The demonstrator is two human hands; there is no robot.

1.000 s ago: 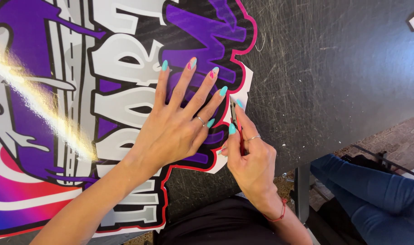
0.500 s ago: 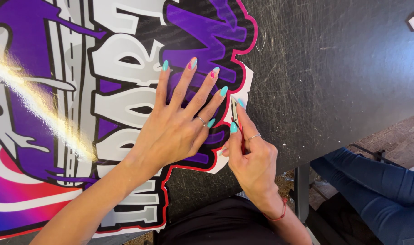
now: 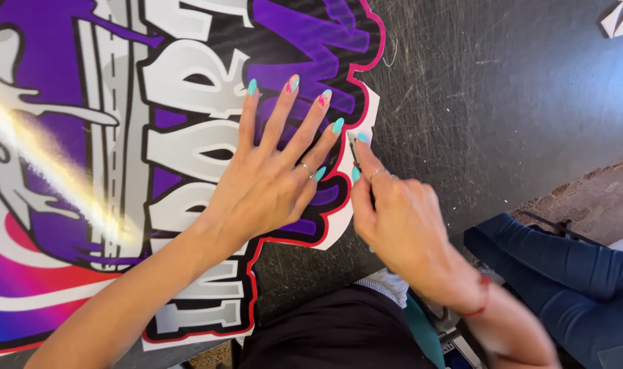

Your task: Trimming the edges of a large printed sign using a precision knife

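Note:
A large printed sticker sheet (image 3: 120, 137) in purple, grey, black and red lies on a dark scratched cutting surface (image 3: 503, 102). My left hand (image 3: 270, 178) lies flat on the sheet with fingers spread, pressing it down near its right edge. My right hand (image 3: 393, 212) grips a thin craft knife (image 3: 354, 149) like a pen. The blade tip touches the white border of the sheet (image 3: 366, 116), just right of my left fingertips. A red thread bracelet circles my right wrist.
A white paper scrap (image 3: 622, 17) lies at the far right corner of the surface. The surface's near edge runs diagonally at lower right, with a concrete floor (image 3: 591, 198) and a leg in blue jeans (image 3: 564, 273) below it.
My right hand with the knife has shifted slightly along the sheet's white border. My left hand stays pressed flat in the same place.

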